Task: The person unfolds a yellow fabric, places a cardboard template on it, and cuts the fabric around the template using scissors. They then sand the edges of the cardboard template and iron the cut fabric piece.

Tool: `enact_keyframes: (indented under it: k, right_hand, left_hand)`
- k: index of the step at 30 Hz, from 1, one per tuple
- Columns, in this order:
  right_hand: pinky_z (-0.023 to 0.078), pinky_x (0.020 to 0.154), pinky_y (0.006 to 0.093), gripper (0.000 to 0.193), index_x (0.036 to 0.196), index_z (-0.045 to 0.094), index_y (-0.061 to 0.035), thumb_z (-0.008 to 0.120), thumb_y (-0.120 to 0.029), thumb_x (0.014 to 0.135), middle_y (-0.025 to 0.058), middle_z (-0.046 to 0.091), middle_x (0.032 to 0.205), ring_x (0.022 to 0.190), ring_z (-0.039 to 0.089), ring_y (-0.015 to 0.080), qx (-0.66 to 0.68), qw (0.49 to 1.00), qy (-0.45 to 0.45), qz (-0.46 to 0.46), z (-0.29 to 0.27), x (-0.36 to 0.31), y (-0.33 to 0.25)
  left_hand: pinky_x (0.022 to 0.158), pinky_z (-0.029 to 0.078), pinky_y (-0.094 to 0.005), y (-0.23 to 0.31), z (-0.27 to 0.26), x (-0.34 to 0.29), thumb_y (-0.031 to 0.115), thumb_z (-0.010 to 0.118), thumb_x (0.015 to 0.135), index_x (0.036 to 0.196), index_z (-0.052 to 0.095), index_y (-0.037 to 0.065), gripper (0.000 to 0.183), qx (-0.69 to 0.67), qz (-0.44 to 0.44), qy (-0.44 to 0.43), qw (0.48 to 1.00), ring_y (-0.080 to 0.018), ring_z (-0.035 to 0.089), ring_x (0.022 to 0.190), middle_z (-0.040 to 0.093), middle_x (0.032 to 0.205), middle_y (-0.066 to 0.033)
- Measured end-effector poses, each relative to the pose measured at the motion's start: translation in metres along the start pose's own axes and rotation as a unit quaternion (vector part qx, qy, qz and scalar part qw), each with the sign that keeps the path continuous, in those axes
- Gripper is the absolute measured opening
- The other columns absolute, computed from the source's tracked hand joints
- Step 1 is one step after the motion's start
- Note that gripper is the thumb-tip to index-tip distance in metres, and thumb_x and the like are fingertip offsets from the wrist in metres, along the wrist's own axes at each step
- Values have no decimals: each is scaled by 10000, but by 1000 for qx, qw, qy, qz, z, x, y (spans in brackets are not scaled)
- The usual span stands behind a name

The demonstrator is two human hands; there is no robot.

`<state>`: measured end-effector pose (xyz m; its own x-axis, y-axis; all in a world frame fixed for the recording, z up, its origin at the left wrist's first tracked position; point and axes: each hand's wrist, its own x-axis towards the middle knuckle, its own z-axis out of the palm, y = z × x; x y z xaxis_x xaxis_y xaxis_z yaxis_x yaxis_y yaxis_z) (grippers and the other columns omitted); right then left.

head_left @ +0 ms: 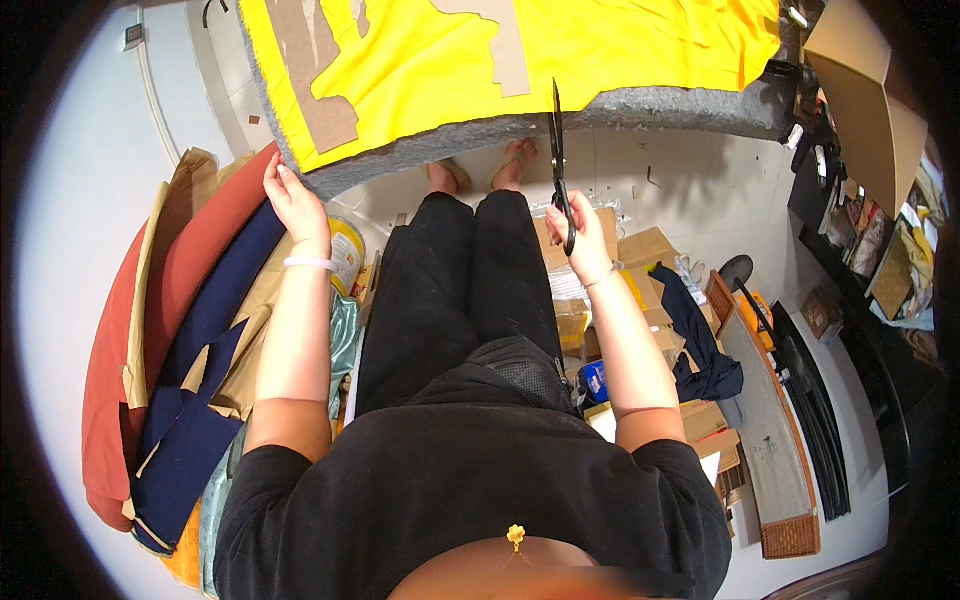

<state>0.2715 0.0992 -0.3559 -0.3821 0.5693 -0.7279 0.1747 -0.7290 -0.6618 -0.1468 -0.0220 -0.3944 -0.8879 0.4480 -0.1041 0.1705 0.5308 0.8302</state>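
Saw navy fabric [182, 455] at left, with teal cloth [344, 325] to its right. Noted dark cloth [712, 376] beside cardboard boxes [706, 420] at right, a brown-edged grey panel [768, 420] farther right, and a large brown carton [862, 115] at far right.

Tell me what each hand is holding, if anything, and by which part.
The right hand holds the black scissors by the handles. The left hand is open, with nothing visible in its grip.

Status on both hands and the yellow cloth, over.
Right hand: holding black scissors. Left hand: empty, near red roll. Yellow cloth: spread, cardboard pieces on top.
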Motion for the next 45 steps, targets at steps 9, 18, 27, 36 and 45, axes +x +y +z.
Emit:
enact_keyframes:
  k: [9,18,27,36,45]
  right_hand:
    - [429,584,223,234,1030,543,-97,723,-246,1021,-26,555,763,632,518,62,8,1000,-8,10,-1,-3,-3]
    - [424,573,212,223,1048,557,-95,729,-234,1018,-37,555,748,625,512,48,-4,1000,-5,13,-2,2,-4]
    - [385,515,203,239,966,561,-108,783,-196,985,-72,575,670,554,495,25,2,999,26,23,5,3,-6]
    - [390,494,206,239,961,563,-103,791,-171,975,-69,588,670,532,505,31,9,999,39,36,6,3,-6]
    - [422,517,201,237,975,560,-105,788,-171,977,-58,600,683,559,545,35,4,999,30,17,8,7,-14]
  left_hand:
    - [1110,438,-360,6,0,-2,173,444,1138,1379,536,-36,332,35,4,1,999,-231,582,1253,612,1376,-166]
    - [1111,434,-370,1,0,0,173,471,1127,1338,583,-33,316,35,12,15,999,-246,582,1240,619,1351,-169]
    - [1116,434,-371,-3,1,2,202,437,1141,1369,556,-48,358,46,2,13,999,-251,578,1257,612,1367,-181]
    - [1105,452,-356,4,12,42,303,292,1174,1407,534,-66,499,-64,-144,26,987,-244,603,1248,627,1364,-181]
    - [1181,378,-386,-12,22,49,343,308,1171,1422,531,-74,536,-98,-166,61,979,-258,535,1353,580,1441,-192]
